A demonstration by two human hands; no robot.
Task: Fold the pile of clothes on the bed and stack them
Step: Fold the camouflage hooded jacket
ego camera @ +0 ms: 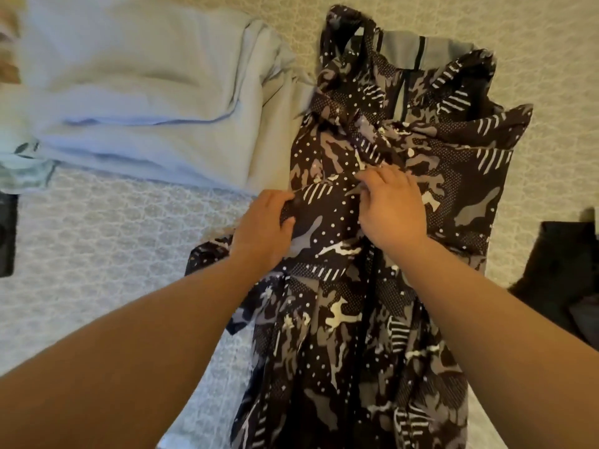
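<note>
Two bare forearms reach forward from the bottom edge over a dark camouflage-print garment (366, 319) patterned with white dots and stripes, which lies lengthwise on the bed (97, 228), its near end running off the bottom of the view. The left hand (262, 228) sits at the garment's left edge, fingers (287, 202) curled round a bunched fold of the printed cloth and gripping it. Just beside it, the right hand (392, 209) rests on the middle of the garment, its fingertips (364, 178) drawn together and pinching a small ridge of the same fabric. Between the two hands the cloth is pulled into a raised crease. Beyond the hands the garment is rumpled, and a grey panel with a dark stripe (418, 53) shows at its far end. To the left, touching the garment's edge, lies a pale blue folded cloth (136, 92) in layered folds. A dark item (564, 270) sits at the right edge of the bed, apart from the garment, too dim to identify
</note>
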